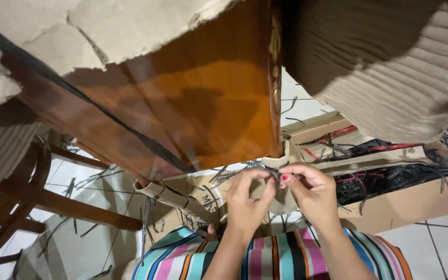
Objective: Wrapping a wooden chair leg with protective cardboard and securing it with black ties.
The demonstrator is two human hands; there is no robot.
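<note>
Thin dark strip point(272, 171), pinched by left hand point(248, 199), right hand point(312, 192)

Both forearms are bare, with no sleeves, watch or bracelets showing. The left hand point(247, 199) wears no rings that can be seen. The right hand point(312, 193) has a thumbnail painted bright red (other nails are hidden or too small to tell). Below, the person wears a striped garment point(281, 259) in turquoise, pink, white, black and orange.

Left hand point(249, 199) and right hand point(311, 193) met fingertip to fingertip, fingers pinched; both forearms rose from six o'clock.
</note>
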